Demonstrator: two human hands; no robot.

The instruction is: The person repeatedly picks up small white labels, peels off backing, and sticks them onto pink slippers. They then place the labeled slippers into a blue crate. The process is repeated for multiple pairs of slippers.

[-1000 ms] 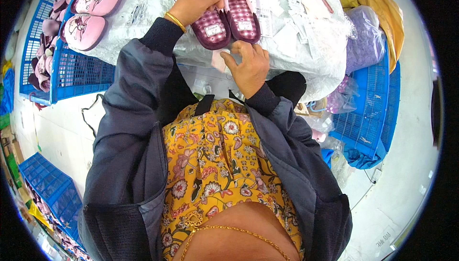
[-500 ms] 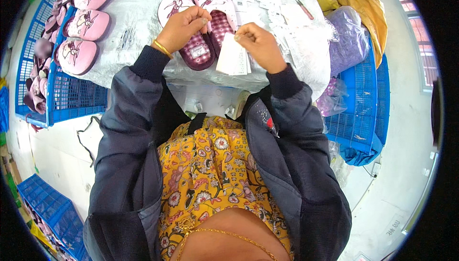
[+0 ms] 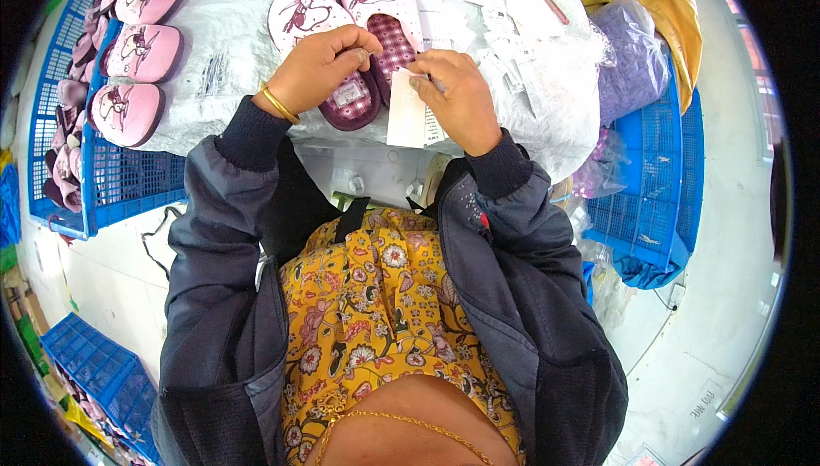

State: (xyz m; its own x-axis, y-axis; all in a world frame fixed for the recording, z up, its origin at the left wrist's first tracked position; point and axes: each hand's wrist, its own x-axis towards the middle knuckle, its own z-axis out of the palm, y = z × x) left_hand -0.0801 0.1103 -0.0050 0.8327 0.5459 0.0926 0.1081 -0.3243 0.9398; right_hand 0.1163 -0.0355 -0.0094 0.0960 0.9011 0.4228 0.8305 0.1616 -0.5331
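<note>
A pair of pink slippers with a dark animal print and checked maroon insoles lies in front of me: the left slipper and the right slipper. Over the left one, my left hand is closed, thumb and forefinger pinched together; what is between them is too small to make out. Just to its right, my right hand is closed on the top of a white paper tag, which hangs over the table's near edge. Print shows on part of the tag. A small gap separates the two hands.
More pink slippers line the table's left side, beside a blue crate. Loose white tags and small snips lie at right on the plastic-covered table. Bagged purple goods sit above another blue crate.
My right hand has turned and come closer to the left hand, its fingers now bent further over the tag. My left hand keeps its pinch. The whole view has shifted slightly.
</note>
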